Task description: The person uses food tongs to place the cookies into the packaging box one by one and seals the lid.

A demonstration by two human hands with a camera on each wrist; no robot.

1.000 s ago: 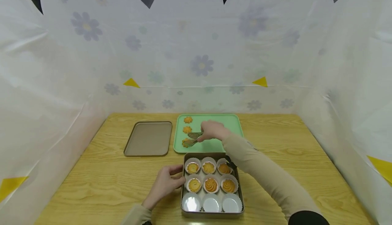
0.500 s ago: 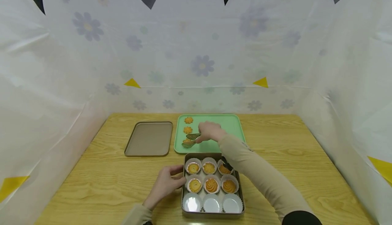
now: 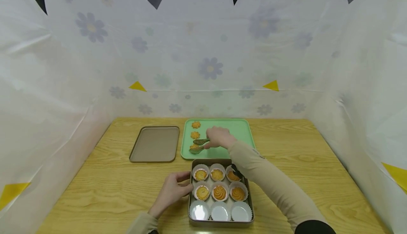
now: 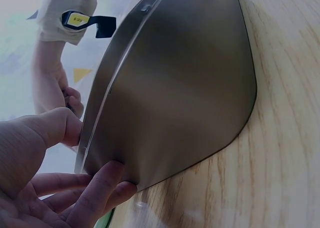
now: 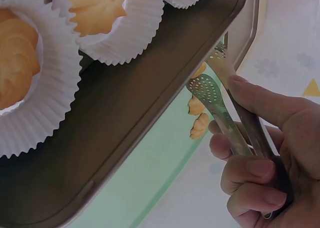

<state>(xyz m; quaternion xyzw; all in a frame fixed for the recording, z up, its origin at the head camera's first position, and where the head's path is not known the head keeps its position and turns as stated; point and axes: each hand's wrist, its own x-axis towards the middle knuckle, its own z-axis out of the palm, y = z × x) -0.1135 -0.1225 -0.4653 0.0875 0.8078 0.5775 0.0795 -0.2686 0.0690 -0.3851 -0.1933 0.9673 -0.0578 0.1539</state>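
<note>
Right fingers (image 5: 252,170) are gripping tongs (image 5: 256,130), ends apparently astride a cookie (image 3: 194,146) beyond them — left fingers (image 4: 101,187), loosely straight, are touching a tin (image 4: 170,87).

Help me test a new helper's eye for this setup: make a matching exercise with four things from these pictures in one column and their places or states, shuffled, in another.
Things
1. tongs
2. brown tray
3. left hand
4. green tray

Places or states
A. lies on the table, left of the other tray in the head view
B. bears star-shaped cookies
C. gripped by the right hand
D. touches the side of the box

Right pairs: 1-C, 2-A, 3-D, 4-B
</note>
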